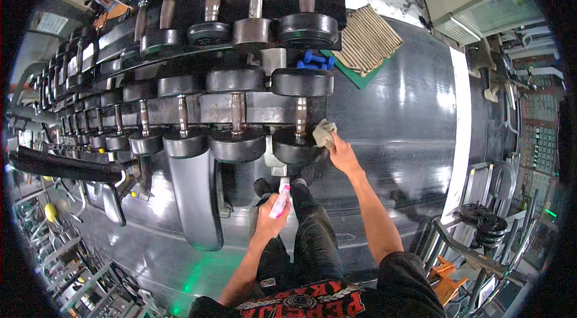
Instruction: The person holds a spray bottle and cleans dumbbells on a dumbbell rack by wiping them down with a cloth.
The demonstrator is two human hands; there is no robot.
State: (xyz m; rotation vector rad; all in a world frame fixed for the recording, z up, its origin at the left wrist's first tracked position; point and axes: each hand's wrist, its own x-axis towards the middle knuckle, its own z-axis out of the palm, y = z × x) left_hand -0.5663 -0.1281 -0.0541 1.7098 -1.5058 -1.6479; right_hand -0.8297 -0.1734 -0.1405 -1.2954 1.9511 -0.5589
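Note:
My left hand (272,217) grips a spray bottle (280,203) with a pink and white top, held in front of my legs. In my right hand (345,154) is a crumpled beige cloth (324,132). The cloth is at the right side of the near head of a black dumbbell (295,145); whether it touches the head is hard to tell. This dumbbell lies at the right end of the lower row, its metal handle (301,115) pointing away from me. Another black dumbbell (237,147) lies just to its left.
An upper row of dumbbells (307,29) runs along the rack (266,108). Small blue dumbbells (315,61) sit behind, beside a striped mat (367,41) on a green one (360,79). A padded bench (196,210) stands at left. Weight plates (490,230) are at far right.

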